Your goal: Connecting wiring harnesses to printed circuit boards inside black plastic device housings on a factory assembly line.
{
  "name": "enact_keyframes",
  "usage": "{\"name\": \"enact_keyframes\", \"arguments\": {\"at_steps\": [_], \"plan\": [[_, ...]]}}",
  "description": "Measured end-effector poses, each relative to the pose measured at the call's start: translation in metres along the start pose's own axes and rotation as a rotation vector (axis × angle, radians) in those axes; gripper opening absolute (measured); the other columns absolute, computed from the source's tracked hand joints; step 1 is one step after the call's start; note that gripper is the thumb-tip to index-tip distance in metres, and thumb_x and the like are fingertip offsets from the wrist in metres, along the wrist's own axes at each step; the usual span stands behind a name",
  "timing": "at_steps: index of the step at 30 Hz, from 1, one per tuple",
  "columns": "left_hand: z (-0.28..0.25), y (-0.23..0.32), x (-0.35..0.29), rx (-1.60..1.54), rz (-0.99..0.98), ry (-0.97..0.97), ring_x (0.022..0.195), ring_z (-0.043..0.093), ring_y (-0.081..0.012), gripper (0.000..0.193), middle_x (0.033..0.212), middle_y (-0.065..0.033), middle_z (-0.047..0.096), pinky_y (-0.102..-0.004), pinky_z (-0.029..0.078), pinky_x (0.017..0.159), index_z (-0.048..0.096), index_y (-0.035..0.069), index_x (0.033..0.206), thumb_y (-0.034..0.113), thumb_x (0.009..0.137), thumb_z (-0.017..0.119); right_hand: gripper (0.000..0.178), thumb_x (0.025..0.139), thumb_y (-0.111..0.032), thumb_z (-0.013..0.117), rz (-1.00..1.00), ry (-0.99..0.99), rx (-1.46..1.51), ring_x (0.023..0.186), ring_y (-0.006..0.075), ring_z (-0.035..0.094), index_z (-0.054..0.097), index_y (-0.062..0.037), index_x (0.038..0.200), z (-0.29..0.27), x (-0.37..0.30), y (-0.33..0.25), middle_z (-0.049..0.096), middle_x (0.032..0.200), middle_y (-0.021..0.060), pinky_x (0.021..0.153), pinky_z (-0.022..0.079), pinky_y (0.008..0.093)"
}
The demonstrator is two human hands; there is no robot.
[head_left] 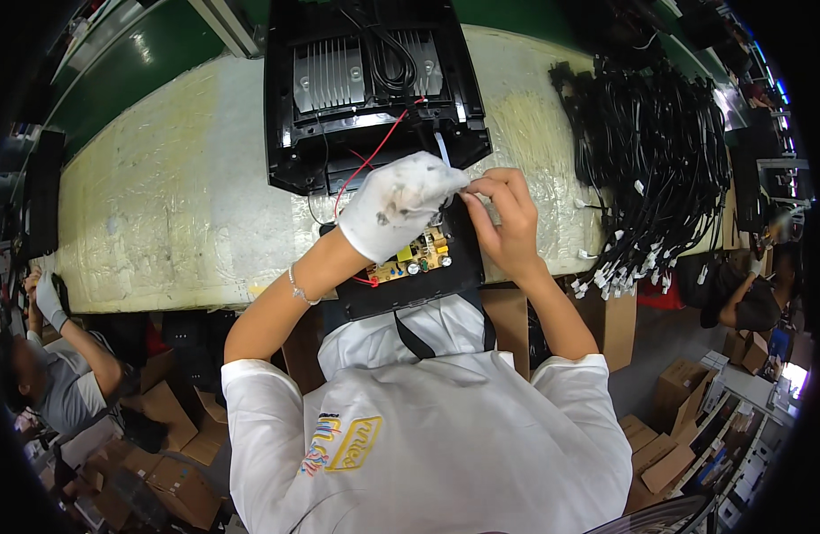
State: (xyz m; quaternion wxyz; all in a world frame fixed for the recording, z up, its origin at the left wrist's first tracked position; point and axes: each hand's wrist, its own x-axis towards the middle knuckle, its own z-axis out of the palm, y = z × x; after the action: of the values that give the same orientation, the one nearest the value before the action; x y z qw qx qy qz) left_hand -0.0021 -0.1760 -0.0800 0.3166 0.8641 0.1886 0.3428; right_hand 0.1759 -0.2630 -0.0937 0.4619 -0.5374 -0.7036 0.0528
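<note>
"From the head view, how far along does it look?"

"Partway, I'd judge. The circuit board [408, 266] already sits on its black panel [419, 300], at the near edge of the table [165, 187]. Just beyond, on the far side, the black housing [281, 125] lies open, its finned heat sinks [332, 78] in place and a bundled black cable [394, 64] over them. A red wire [374, 153] loops from the housing toward the panel."

"And what's left?"

"Closing up, at least: board and heat sinks are both exposed. To the right, a heap of black cables [650, 151] lies apart."

"The grip?"

"The gloved left hand [412, 198] is above the board, fingers curled together. The bare right hand [510, 222] comes in from the right, thumb and forefinger drawn close at the glove's fingertips. I can't tell what, if anything, either one pinches."
</note>
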Motion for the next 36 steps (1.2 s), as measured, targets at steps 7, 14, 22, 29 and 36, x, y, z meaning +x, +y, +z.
{"name": "enact_keyframes", "arguments": {"at_steps": [7,14,22,29,36], "plan": [[-0.0122,0.0077,-0.0087,0.244,0.112,-0.042,0.088,0.063,-0.0214,0.042,0.101,-0.0042,0.063,-0.0309,0.054,0.071,0.063,0.013,0.119,0.003,0.078,0.063,0.013,0.08,0.005,0.069,0.156,-0.038,0.115,0.078,0.018,0.057,0.067,0.0001,0.092,-0.0067,0.0002,0.0066,0.058,0.091,0.0091,0.067,0.045,0.0268],[-0.0091,0.0024,-0.0087,0.234,0.12,-0.029,0.089,0.063,-0.0212,0.039,0.104,-0.0034,0.064,-0.0312,0.054,0.072,0.063,0.013,0.118,0.005,0.08,0.062,0.014,0.08,0.005,0.069,0.143,-0.031,0.124,0.078,0.0175,0.057,0.067,0.0,0.092,-0.0076,0.0034,0.0041,0.058,0.091,0.0087,0.067,0.045,0.0262],[-0.0117,0.0082,-0.0071,0.256,0.093,-0.059,0.089,0.064,-0.0214,0.037,0.104,-0.003,0.065,-0.0314,0.055,0.073,0.065,0.014,0.115,0.006,0.08,0.062,0.013,0.08,0.005,0.069,0.121,-0.021,0.131,0.077,0.0177,0.056,0.067,0.0001,0.092,-0.0068,0.0031,0.0051,0.058,0.09,0.0086,0.066,0.045,0.0269],[-0.0095,0.0096,-0.0075,0.288,0.11,-0.045,0.089,0.063,-0.021,0.036,0.104,-0.003,0.065,-0.0316,0.055,0.073,0.063,0.013,0.115,0.007,0.08,0.063,0.012,0.08,0.004,0.069,0.141,-0.015,0.144,0.077,0.0173,0.056,0.066,0.0001,0.092,-0.0054,0.0019,0.0067,0.058,0.09,0.0084,0.066,0.044,0.0265],[-0.0049,0.0112,-0.003,0.323,0.153,-0.112,0.089,0.063,-0.0222,0.032,0.104,-0.0038,0.065,-0.033,0.056,0.072,0.064,0.01,0.11,0.005,0.079,0.062,0.012,0.079,0.004,0.07,0.065,-0.031,0.113,0.079,0.0202,0.057,0.065,0.0004,0.09,-0.0085,0.0079,0.0034,0.058,0.09,0.0099,0.068,0.045,0.0273]]}}
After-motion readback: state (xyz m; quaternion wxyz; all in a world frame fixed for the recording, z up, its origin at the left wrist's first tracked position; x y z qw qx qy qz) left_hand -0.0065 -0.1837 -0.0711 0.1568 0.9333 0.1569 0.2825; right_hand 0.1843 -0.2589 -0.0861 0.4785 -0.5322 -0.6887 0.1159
